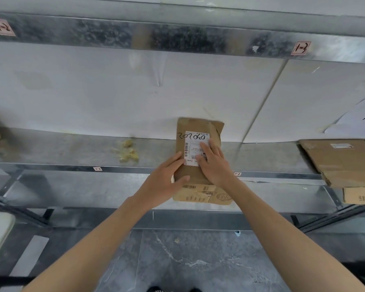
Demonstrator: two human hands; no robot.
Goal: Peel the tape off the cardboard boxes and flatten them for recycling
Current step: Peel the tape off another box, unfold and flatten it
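A small brown cardboard box lies on the metal shelf, its front end sticking out past the shelf edge. A white shipping label with black handwriting is stuck on its top. My left hand holds the box's left side, thumb across the top and fingers along the edge. With its fingers straight, my right hand lies flat on the top, partly covering the label. No tape strip is plainly visible on the box.
A wad of crumpled yellowish tape lies on the shelf to the left. Flattened cardboard is stacked at the shelf's right end, with a small box beneath it. A white wall panel backs the shelf. Below is grey marble floor.
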